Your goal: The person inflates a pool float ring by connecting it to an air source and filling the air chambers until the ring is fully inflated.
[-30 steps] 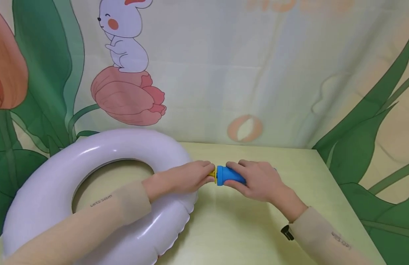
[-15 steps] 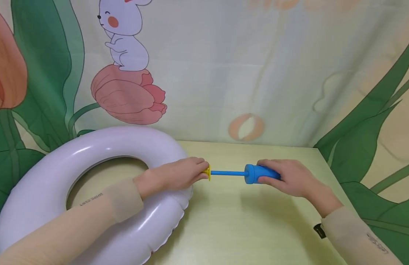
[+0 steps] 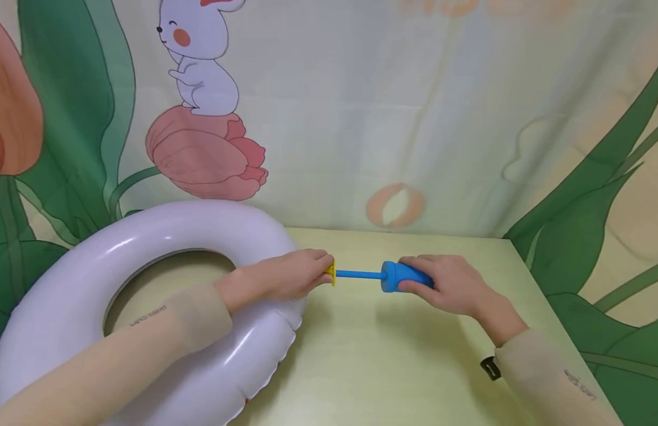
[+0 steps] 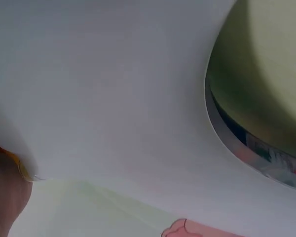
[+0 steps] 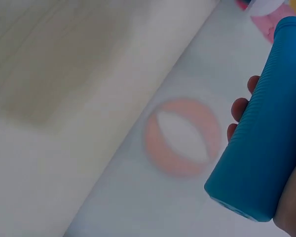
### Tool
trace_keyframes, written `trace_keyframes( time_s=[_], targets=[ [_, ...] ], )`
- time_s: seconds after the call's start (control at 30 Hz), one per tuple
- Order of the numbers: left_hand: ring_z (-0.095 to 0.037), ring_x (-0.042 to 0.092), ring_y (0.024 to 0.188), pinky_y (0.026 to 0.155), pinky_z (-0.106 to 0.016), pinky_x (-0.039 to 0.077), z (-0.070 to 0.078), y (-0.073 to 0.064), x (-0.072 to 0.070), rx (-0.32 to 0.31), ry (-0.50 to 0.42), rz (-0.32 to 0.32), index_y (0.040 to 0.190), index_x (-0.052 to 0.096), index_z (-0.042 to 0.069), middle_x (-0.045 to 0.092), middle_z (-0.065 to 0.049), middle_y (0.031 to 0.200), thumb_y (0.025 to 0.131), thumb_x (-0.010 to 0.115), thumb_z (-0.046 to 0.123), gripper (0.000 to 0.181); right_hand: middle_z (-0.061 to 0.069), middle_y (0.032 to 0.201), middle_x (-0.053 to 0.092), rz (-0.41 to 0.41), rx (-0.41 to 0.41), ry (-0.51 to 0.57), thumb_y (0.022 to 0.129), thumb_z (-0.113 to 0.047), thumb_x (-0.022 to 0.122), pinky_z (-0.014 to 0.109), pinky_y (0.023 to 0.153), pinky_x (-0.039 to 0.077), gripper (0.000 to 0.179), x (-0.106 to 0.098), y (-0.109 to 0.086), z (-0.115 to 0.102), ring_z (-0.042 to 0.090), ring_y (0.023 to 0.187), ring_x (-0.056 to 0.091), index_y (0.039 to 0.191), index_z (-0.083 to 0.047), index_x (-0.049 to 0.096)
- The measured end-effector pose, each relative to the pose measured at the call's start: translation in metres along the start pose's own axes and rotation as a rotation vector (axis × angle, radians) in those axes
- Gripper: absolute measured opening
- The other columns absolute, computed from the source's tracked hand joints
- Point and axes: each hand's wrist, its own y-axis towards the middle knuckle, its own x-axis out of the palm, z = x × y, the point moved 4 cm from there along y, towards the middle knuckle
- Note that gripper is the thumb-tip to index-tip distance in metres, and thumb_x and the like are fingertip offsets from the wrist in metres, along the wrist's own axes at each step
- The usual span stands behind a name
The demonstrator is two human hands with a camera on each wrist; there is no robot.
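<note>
A blue hand pump point(image 3: 406, 277) lies across the space between my hands in the head view, its thin blue rod point(image 3: 359, 274) showing. My right hand point(image 3: 459, 287) grips the pump's ribbed barrel, its fingers curled round it. At the other end my left hand point(image 3: 297, 275) holds the yellow flanged end point(image 3: 333, 273), most of which the fingers hide. That hand is over the right side of a white inflatable swim ring point(image 3: 201, 223). In the right wrist view the barrel point(image 5: 266, 123) fills the right side, fingertips point(image 5: 240, 108) behind it.
The swim ring takes up the left of the pale table point(image 3: 355, 367). Behind the table hangs a printed cloth point(image 3: 318, 118) with a rabbit and tulips. A black tag point(image 3: 490, 367) sticks out from the right sleeve point(image 3: 547, 373).
A second ago the pump barrel was against the yellow end. My right hand drew it rightward, baring the rod, and it has since come slightly back left. My left hand has shifted slightly left.
</note>
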Motion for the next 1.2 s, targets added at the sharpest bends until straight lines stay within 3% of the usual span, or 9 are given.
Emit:
trace_keyframes(
  time_s=[0.27, 0.43, 0.67, 1.0, 1.2],
  targets=[
    [-0.017, 0.051, 0.080, 0.077, -0.029, 0.045, 0.007, 0.015, 0.009, -0.007, -0.008, -0.045, 0.102, 0.054, 0.006, 0.051, 0.000, 0.088, 0.109, 0.054, 0.018, 0.014, 0.001, 0.097, 0.070, 0.055, -0.038, -0.030, 0.099, -0.056, 0.060, 0.029, 0.060, 0.049, 0.051, 0.016, 0.025, -0.044, 0.012, 0.071, 0.062, 0.126, -0.013, 0.067],
    [-0.017, 0.051, 0.080, 0.077, -0.029, 0.044, 0.005, 0.015, 0.013, -0.008, 0.008, -0.059, 0.102, 0.053, 0.007, 0.050, 0.001, 0.088, 0.109, 0.054, 0.019, 0.015, -0.001, 0.094, 0.068, 0.046, -0.034, -0.025, 0.100, -0.056, 0.059, 0.027, 0.058, 0.046, 0.050, 0.023, 0.029, -0.051, 0.010, 0.068, 0.058, 0.126, -0.015, 0.066],
    [-0.015, 0.053, 0.080, 0.078, -0.027, 0.047, 0.006, 0.007, 0.012, 0.027, 0.005, -0.043, 0.105, 0.059, 0.007, 0.054, 0.002, 0.089, 0.107, 0.058, 0.020, 0.013, -0.001, 0.108, 0.072, -0.004, 0.014, 0.034, 0.097, -0.056, 0.065, 0.031, 0.069, 0.051, 0.053, 0.019, 0.007, -0.025, 0.012, 0.082, 0.064, 0.133, -0.018, 0.066],
    [-0.013, 0.057, 0.087, 0.085, -0.029, 0.048, -0.005, -0.006, 0.004, 0.013, -0.044, -0.010, 0.105, 0.061, 0.012, 0.059, 0.004, 0.098, 0.108, 0.056, 0.021, 0.011, 0.002, 0.116, 0.073, 0.027, 0.022, 0.067, 0.095, -0.039, 0.074, 0.039, 0.072, 0.055, 0.045, -0.004, -0.037, 0.030, 0.018, 0.091, 0.070, 0.132, -0.015, 0.067],
    [-0.015, 0.058, 0.087, 0.084, -0.031, 0.048, -0.006, -0.008, 0.002, 0.034, -0.052, 0.004, 0.105, 0.061, 0.010, 0.060, 0.001, 0.097, 0.108, 0.056, 0.019, 0.011, 0.004, 0.116, 0.073, 0.027, 0.008, 0.042, 0.094, -0.039, 0.075, 0.040, 0.071, 0.055, 0.046, -0.007, -0.039, 0.039, 0.019, 0.091, 0.070, 0.133, -0.014, 0.067]
  ],
)
